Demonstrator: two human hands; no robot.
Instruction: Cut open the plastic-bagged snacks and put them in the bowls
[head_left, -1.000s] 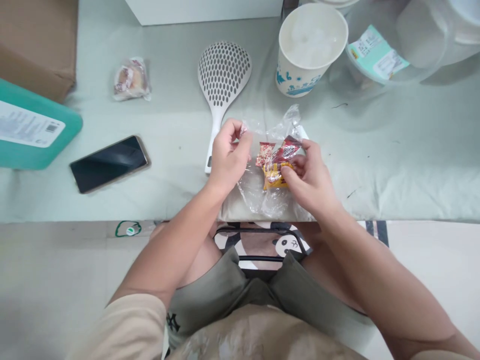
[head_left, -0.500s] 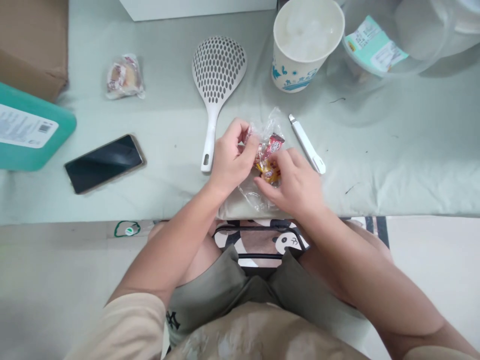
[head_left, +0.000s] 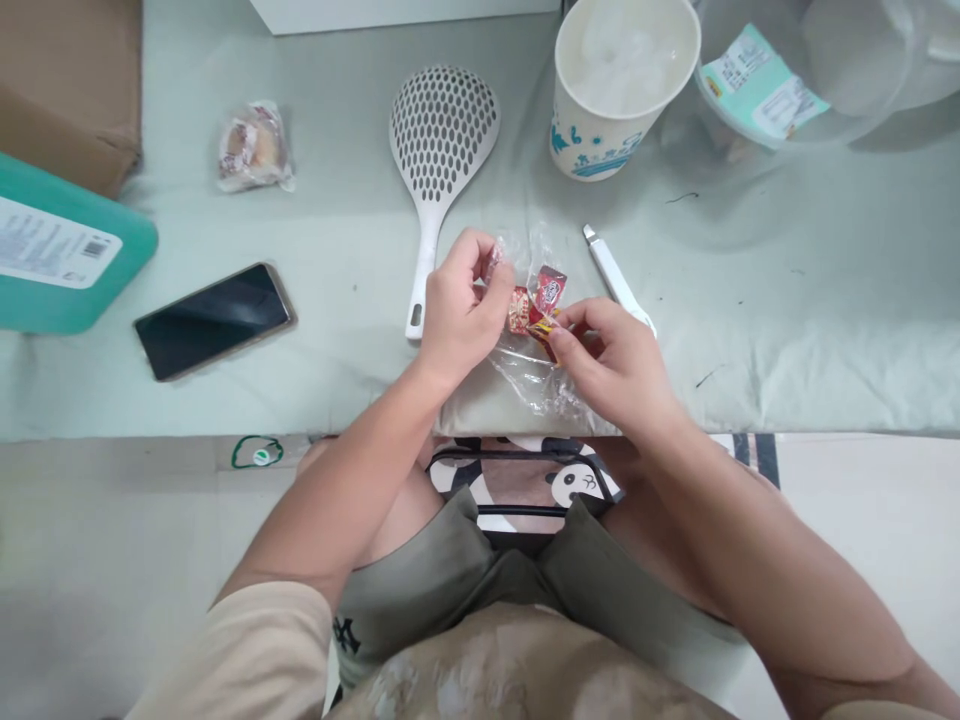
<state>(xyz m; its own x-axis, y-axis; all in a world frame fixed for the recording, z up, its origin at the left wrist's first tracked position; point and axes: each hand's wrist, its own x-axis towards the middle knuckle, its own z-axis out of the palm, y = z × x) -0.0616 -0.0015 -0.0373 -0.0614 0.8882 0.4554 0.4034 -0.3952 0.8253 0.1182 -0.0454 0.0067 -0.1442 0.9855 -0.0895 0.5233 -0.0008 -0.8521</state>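
Observation:
A clear plastic bag (head_left: pixel 529 375) lies crumpled near the table's front edge, with red-wrapped candies (head_left: pixel 551 287) on it. My left hand (head_left: pixel 466 300) is closed on the bag's left side, thumb against fingers. Pinched between the thumb and forefinger of my right hand (head_left: pixel 619 355) is a yellow-and-red wrapped candy (head_left: pixel 546 333). A white utility knife (head_left: pixel 616 275) lies just beyond my right hand, its lower end partly covered. To the left of the bag is a white slotted skimmer (head_left: pixel 444 135), its handle toward me.
A phone (head_left: pixel 216 320) and a wrapped snack (head_left: pixel 255 147) lie at left, near a green container (head_left: pixel 71 250) and cardboard box (head_left: pixel 71 90). At the back right stand a paper cup (head_left: pixel 592 140) and a clear plastic tub (head_left: pixel 874 110).
My right hand has moved slightly right and its thumb and forefinger have closed on the yellow-and-red candy. My left hand stays on the bag. The view has shifted slightly.

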